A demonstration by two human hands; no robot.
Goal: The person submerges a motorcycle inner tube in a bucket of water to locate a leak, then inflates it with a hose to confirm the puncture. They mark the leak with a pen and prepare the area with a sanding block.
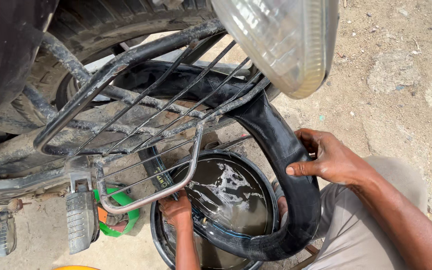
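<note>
We log one black inner tube (276, 145), looped from the machine's frame at twelve o'clock down into a black basin of water (226, 195) at six. Our right hand (326, 157) is closed over the tube's outer bend at three o'clock, thumb on top. Our left hand (177, 210) grips the tube's wet lower run at the basin's seven o'clock edge. Overhead: wire rack (146, 115), headlamp (281, 40), both partly screening the tube. Nearby: foot peg (80, 220), green ring (123, 212).
</note>
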